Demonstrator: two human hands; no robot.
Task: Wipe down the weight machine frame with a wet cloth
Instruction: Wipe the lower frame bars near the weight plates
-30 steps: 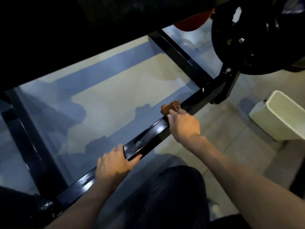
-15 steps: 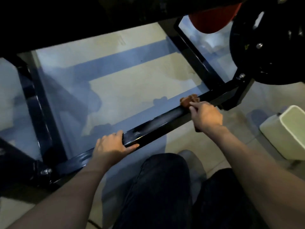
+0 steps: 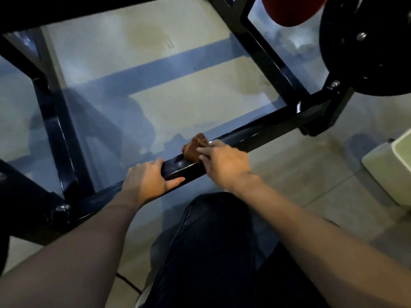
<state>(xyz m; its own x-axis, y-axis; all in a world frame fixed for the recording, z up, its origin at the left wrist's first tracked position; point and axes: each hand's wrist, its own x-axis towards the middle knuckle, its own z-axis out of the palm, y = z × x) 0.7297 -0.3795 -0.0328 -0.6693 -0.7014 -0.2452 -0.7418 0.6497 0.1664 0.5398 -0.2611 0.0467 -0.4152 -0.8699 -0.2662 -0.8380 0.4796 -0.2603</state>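
A black steel frame bar (image 3: 262,134) of the weight machine runs low across the floor, from lower left to upper right. My right hand (image 3: 224,162) grips a bunched brown cloth (image 3: 195,146) and presses it on top of the bar near its middle. My left hand (image 3: 148,180) grips the same bar just left of the cloth, fingers over the far side and thumb along the near face. The bar's surface between the two hands looks glossy and wet.
A black weight plate (image 3: 367,45) hangs at the upper right, with a red pad (image 3: 291,10) beside it. A pale plastic bin (image 3: 391,165) stands on the floor at the right edge. Other black frame members (image 3: 60,130) cross at the left and back. My dark-trousered knee (image 3: 213,241) is below the bar.
My right hand has slid the cloth leftward along the bar, from near the right corner joint toward my left hand. The left hand has kept its grip; the camera shifted.
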